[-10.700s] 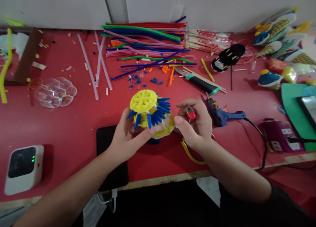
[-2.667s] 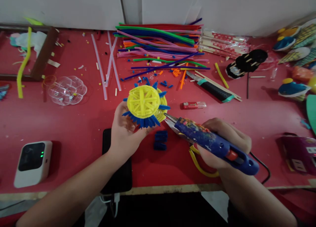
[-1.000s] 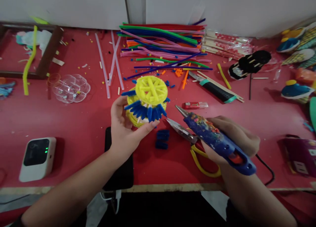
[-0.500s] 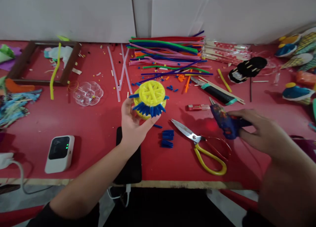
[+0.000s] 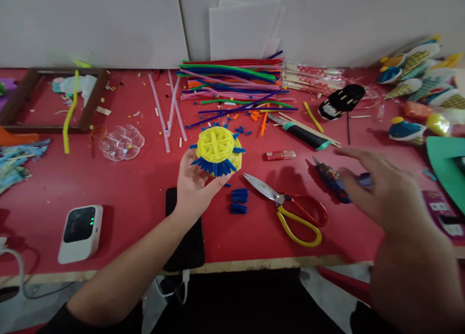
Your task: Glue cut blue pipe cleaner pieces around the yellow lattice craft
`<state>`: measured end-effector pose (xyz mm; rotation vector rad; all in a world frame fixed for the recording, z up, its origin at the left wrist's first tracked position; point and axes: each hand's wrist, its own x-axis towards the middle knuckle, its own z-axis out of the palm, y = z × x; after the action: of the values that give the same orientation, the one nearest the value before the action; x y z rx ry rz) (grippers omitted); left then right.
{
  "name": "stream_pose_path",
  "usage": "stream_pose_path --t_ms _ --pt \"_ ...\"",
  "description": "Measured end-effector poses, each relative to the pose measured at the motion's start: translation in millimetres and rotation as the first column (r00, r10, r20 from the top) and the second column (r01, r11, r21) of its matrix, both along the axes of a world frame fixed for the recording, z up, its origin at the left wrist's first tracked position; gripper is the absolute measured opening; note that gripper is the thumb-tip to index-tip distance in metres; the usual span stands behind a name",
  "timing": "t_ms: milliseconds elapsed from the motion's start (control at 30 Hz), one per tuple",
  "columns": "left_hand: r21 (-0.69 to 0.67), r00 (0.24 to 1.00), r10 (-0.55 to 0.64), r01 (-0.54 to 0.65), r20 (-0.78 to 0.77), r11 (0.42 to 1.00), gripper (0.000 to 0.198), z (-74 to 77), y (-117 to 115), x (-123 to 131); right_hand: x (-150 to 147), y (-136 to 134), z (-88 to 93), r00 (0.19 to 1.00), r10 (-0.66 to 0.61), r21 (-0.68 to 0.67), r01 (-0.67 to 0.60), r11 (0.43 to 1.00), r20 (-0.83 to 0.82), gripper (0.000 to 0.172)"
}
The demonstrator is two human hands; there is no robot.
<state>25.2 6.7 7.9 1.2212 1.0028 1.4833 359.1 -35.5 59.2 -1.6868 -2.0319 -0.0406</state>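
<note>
My left hand [image 5: 194, 181] is closed around a yellow straw wheel [image 5: 215, 149] ringed with short blue straw spikes, held just above the red table [image 5: 138, 188]. My right hand [image 5: 378, 191] hovers blurred over the table at the right, fingers stretched out and empty. The blue glue gun [image 5: 332, 179] lies on the table just left of its fingertips. A small stack of cut blue straw pieces [image 5: 239, 200] sits below the wheel, beside scissors [image 5: 286, 208] with yellow and red handles.
A red lighter [image 5: 280, 155] and a utility knife [image 5: 300, 133] lie behind the scissors. Long coloured straws [image 5: 232, 79] are piled at the back. A black phone [image 5: 185, 232] and a white device [image 5: 80, 232] sit near the front edge. A clear tray [image 5: 121, 142] is at the left.
My right hand set the glue gun down on the table and let go, then drew back to the right. My left hand kept holding the wheel.
</note>
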Motion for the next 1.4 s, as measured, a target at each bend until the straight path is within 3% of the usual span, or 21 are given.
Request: stream_pose_path --t_ms 133,200,267,333,367,400,467,533,600,733,867,1000,1200,1300,1400 --pt "0.067 0.999 -0.045 0.045 -0.012 0.997 0.061 2.7 -1.4 1.4 -70.0 13.7 11.7 0.981 0.148 -0.139 -0.166 0.976 -0.128 0.058" --pt "0.082 0.999 -0.046 0.048 -0.025 0.995 0.061 4.6 -2.2 1.7 -92.2 20.6 14.8 0.962 0.245 -0.184 -0.264 0.947 -0.122 0.054" --pt "0.071 0.999 -0.034 0.036 -0.038 0.997 0.061 5.0 -2.3 1.4 -105.4 24.6 19.1 0.865 0.442 -0.237 -0.493 0.837 -0.238 0.036" --pt "0.044 0.999 -0.015 0.016 -0.039 0.999 0.061 4.0 -2.2 0.8 -111.5 25.9 22.9 0.692 0.524 -0.199 -0.678 0.707 -0.497 0.032" --pt "0.029 0.999 -0.002 0.003 -0.037 1.0 0.062 3.2 -2.2 0.6 -112.6 26.0 23.6 0.637 0.486 -0.158 -0.689 0.707 -0.599 0.031" --pt "0.016 0.999 0.013 -0.013 -0.034 1.0 0.063 2.7 -2.3 0.5 -112.7 26.2 23.2 0.628 0.412 -0.129 -0.636 0.761 -0.66 0.032" --pt "-0.012 0.999 0.043 -0.043 -0.032 0.999 0.066 2.8 -2.9 0.6 -110.7 27.3 19.2 0.732 0.218 -0.139 -0.393 0.909 -0.646 0.034" --pt "-0.033 0.997 0.072 -0.073 -0.026 0.997 0.067 4.8 -3.5 1.4 -107.5 28.8 12.8 0.855 0.114 -0.165 -0.226 0.96 -0.507 0.021" --pt "-0.04 0.996 0.092 -0.092 -0.014 0.995 0.063 7.8 -3.1 2.5 -105.8 28.8 6.7 0.895 0.217 -0.175 -0.303 0.937 -0.389 0.023" --pt "-0.014 0.991 0.131 -0.131 -0.008 0.991 0.054 10.8 0.4 4.5 -112.8 20.5 -1.0 0.781 0.524 -0.16 -0.597 0.786 -0.339 0.012" --pt "0.019 0.989 0.137 -0.136 -0.055 0.99 0.054 9.4 2.5 4.3 -126.8 9.8 -8.0 0.767 0.615 -0.23 -0.642 0.732 -0.184 0.012" --pt "0.04 0.991 0.116 -0.113 -0.066 0.993 0.057 8.2 1.3 2.7 -133.8 7.8 -15.5 0.744 0.666 -0.239 -0.659 0.713 -0.063 0.016" --pt "0.016 0.988 0.098 -0.096 -0.12 0.995 0.062 6.0 -0.9 0.5 -133.9 9.9 -16.9 0.767 0.634 -0.218 -0.638 0.738 -0.099 0.027" --pt "0.013 0.989 0.084 -0.083 -0.123 0.996 0.063 6.6 -2.1 0.2 -131.8 8.3 -15.0 0.79 0.583 -0.174 -0.612 0.772 -0.19 0.021" --pt "-0.016 0.992 0.062 -0.064 -0.112 0.998 0.06 7.5 -4.0 -0.4 -128.2 5.9 -9.9 0.76 0.559 -0.053 -0.606 0.793 -0.332 0.015"
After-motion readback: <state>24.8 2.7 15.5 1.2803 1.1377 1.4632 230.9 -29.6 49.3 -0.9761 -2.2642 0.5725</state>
